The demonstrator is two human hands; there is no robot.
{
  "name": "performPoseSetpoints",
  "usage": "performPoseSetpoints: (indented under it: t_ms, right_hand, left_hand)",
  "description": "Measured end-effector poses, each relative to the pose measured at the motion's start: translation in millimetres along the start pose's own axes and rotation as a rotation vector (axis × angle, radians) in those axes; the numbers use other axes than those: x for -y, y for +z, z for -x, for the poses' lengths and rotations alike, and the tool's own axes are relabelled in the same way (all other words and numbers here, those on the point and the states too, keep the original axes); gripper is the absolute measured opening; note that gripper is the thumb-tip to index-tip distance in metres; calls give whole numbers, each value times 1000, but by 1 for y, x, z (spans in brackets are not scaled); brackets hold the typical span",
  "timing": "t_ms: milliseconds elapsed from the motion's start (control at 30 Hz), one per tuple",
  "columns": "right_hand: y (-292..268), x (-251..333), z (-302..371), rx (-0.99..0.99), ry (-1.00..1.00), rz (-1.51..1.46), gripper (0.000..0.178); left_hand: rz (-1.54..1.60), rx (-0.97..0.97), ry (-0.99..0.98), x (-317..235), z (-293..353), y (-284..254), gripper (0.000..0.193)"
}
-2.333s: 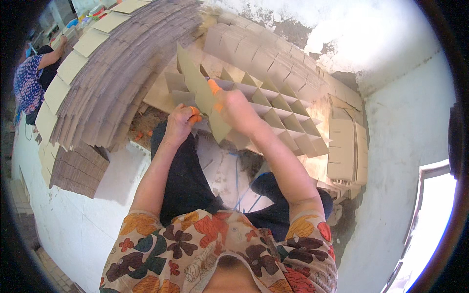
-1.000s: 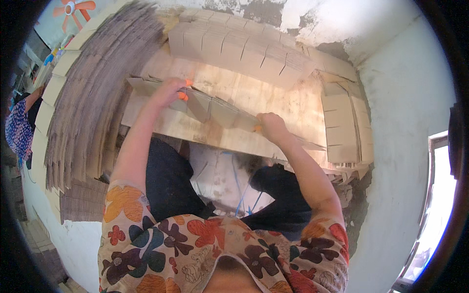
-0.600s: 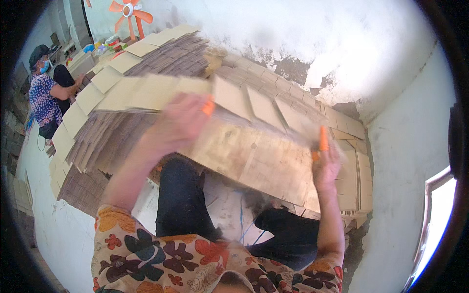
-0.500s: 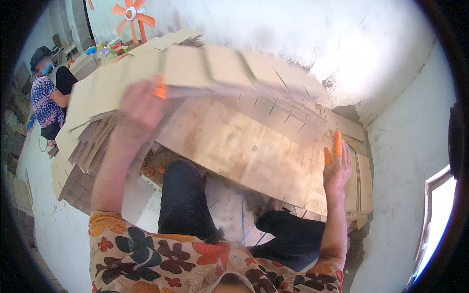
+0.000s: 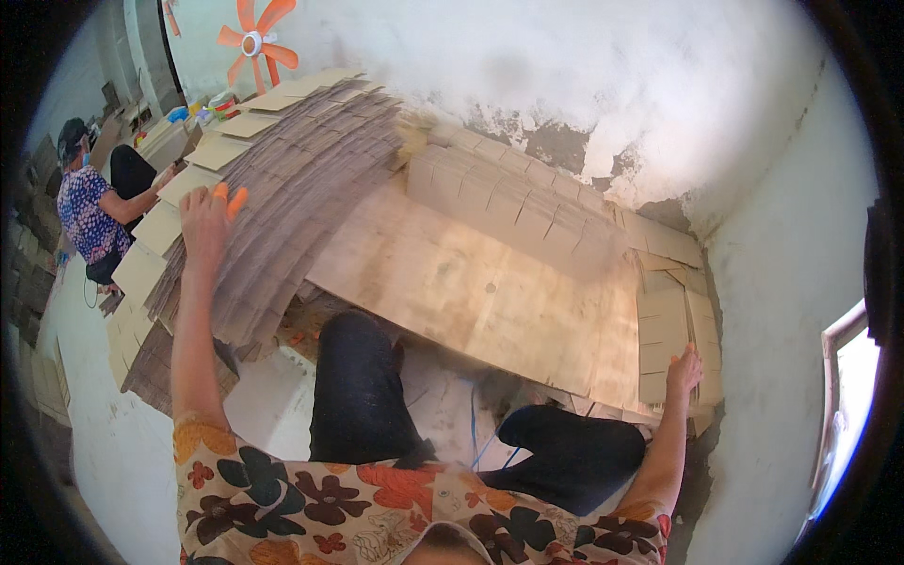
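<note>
My left hand (image 5: 207, 226), with orange finger covers on two fingers, rests over the upper left edge of a long, fanned pile of thin cardboard sheets (image 5: 301, 179). Its fingers are apart, and I see nothing held in them. On the far right my right hand (image 5: 685, 370) has its fingers bent and closed over a slotted cardboard sheet (image 5: 662, 339) that stands near the wall. Part of its grip is hidden. Between the hands lies a bare wooden board (image 5: 471, 292). Behind the board stands a row of slotted cardboard sheets (image 5: 499, 198).
A co-worker (image 5: 94, 202) in a patterned top sits at the far left. An orange fan (image 5: 252, 43) stands by the back wall, with small coloured containers (image 5: 221, 102) below it. Peeling walls (image 5: 772, 282) border the right. My dark-trousered knees (image 5: 363, 386) are under the board's near edge.
My left hand has moved left, and the pale sheets that swept over the back are gone from there; the fanned pile shows its brown edges. My right hand has dropped down and right onto the sheets.
</note>
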State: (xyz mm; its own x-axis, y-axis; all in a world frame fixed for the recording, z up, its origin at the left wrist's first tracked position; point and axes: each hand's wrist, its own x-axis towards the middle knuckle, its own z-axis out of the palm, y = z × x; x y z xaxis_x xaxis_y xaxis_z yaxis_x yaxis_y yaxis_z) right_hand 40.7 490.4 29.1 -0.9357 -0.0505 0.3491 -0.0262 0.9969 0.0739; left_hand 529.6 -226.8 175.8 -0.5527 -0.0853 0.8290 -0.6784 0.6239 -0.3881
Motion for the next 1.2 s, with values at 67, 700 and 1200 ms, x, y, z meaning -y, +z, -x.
performPoseSetpoints:
  t_ms: [67, 700, 1200]
  right_hand:
    - [4, -22, 1, 133, 126, 39, 74]
    - [61, -103, 6, -84, 120, -27, 49]
    - [-146, 179, 49, 644, -137, -1359, 45]
  left_hand:
    - [203, -84, 50, -52, -5, -24, 29]
    - [898, 603, 205, -248, 90, -45, 34]
    - [2601, 861, -1112, -476, -49, 15, 30]
